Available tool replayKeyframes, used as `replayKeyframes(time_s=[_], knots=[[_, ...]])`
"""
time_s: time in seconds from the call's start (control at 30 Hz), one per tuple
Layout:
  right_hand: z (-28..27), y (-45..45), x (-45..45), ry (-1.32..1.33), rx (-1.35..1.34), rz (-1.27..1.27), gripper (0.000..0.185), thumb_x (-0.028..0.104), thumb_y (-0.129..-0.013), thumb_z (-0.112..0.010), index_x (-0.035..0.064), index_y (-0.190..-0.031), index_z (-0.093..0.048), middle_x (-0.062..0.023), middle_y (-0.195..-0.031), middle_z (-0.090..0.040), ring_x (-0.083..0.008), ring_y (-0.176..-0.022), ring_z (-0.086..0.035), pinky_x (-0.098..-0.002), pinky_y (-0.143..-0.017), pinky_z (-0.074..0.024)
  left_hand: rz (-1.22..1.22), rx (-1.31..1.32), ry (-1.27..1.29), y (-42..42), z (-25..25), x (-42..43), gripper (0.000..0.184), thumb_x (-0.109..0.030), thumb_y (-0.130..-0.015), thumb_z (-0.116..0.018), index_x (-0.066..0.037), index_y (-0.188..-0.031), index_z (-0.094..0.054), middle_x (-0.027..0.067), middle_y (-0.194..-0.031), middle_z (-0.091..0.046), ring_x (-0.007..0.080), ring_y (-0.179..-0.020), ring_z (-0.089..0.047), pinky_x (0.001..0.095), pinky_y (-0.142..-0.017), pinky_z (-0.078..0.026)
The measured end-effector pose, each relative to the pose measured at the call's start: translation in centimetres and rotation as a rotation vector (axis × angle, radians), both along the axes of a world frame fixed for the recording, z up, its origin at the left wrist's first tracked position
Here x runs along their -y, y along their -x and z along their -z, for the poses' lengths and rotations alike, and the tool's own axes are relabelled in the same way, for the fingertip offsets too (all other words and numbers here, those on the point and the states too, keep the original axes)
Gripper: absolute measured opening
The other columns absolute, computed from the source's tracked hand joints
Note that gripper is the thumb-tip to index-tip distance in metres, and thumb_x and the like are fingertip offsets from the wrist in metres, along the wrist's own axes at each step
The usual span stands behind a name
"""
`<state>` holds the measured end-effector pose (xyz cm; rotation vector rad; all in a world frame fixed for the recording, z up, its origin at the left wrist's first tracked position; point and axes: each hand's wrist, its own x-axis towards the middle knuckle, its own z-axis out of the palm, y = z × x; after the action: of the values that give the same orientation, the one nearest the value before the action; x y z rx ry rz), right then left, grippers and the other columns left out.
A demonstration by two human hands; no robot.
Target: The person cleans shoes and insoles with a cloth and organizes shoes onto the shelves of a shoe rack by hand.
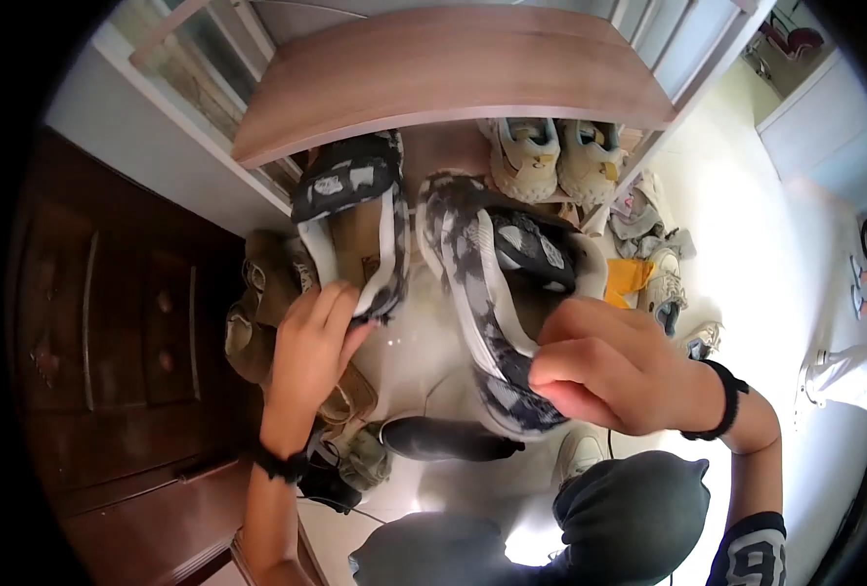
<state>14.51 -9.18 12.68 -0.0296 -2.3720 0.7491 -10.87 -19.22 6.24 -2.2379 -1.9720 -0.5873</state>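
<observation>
My left hand [316,342] has its fingers closed on the heel of a black, grey and white camouflage-patterned shoe [350,186]. The toe of this shoe reaches under the front edge of the wooden shelf board. On the right, my right hand [614,366] grips the heel end of a matching camouflage shoe [453,230], which is tilted so that its side and opening show. My right fingertips are partly hidden by the curled hand.
A wooden shelf board [453,68] spans the top, with a pair of cream sneakers [526,161] below it. Brown shoes [248,337] stand left beside a dark wooden cabinet [130,332]. More shoes [663,293] and a yellow item [629,278] lie right. A dark elongated object [448,439] lies on the floor.
</observation>
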Motion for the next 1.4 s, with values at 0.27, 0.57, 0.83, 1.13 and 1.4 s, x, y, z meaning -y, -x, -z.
replayKeyframes(time_s=[0.27, 0.57, 0.83, 1.13, 1.4], knots=[[8.6, 6.9, -2.9, -0.496, -0.074, 0.145, 0.024, 0.012, -0.068, -0.053, 0.0101, -0.091, -0.047, -0.0063, -0.076, -0.047, -0.0198, -0.070, -0.051, -0.0284, -0.055, -0.0448, -0.099, 0.056, 0.086, 3.2, 2.7, -3.7, 0.028, -0.015, -0.070, -0.064, -0.002, -0.090, -0.050, 0.0113, -0.093, -0.051, 0.0334, -0.075, -0.051, 0.0393, -0.062, -0.044], [10.8, 14.6, -7.8, -0.649, 0.018, 0.388, 0.018, 0.014, -0.068, -0.053, 0.0082, -0.084, -0.046, -0.0068, -0.077, -0.050, -0.0195, -0.075, -0.053, -0.0278, -0.059, -0.0459, -0.337, 0.310, -0.006, 4.3, 3.8, -4.4, 0.043, -0.015, -0.068, -0.069, -0.004, -0.102, -0.044, 0.0186, -0.105, -0.047, 0.0317, -0.080, -0.053, 0.0377, -0.069, -0.044], [12.6, 11.7, -7.8, -0.488, 0.066, 0.562, 0.039, 0.010, -0.067, -0.056, 0.0076, -0.106, -0.049, -0.0081, -0.090, -0.046, -0.0235, -0.090, -0.044, -0.0365, -0.087, -0.0321, -0.198, 0.812, 0.020, 4.6, 5.3, -7.8, 0.040, -0.012, -0.069, -0.070, -0.003, -0.095, -0.041, 0.0108, -0.082, -0.054, 0.0144, -0.072, -0.051, 0.0260, -0.065, -0.043], [12.5, 11.3, -9.5, -0.485, 0.013, 0.601, 0.040, 0.004, -0.068, -0.051, 0.0078, -0.108, -0.049, -0.0085, -0.091, -0.045, -0.0242, -0.092, -0.043, -0.0402, -0.089, -0.0304, -0.314, 0.626, -0.126, 2.1, 5.5, -10.7, 0.045, -0.016, -0.066, -0.072, -0.002, -0.096, -0.041, 0.0157, -0.083, -0.055, 0.0246, -0.073, -0.054, 0.0319, -0.068, -0.043], [13.1, 13.4, -8.6, -0.404, 0.002, 0.582, 0.037, 0.003, -0.067, -0.052, 0.0071, -0.104, -0.051, -0.0067, -0.092, -0.044, -0.0237, -0.095, -0.041, -0.0524, -0.092, -0.0272, -0.426, 0.685, -0.120, 2.7, 6.1, -9.9, 0.043, -0.019, -0.072, -0.070, -0.002, -0.099, -0.040, 0.0106, -0.087, -0.054, 0.0136, -0.078, -0.049, 0.0246, -0.070, -0.042]])
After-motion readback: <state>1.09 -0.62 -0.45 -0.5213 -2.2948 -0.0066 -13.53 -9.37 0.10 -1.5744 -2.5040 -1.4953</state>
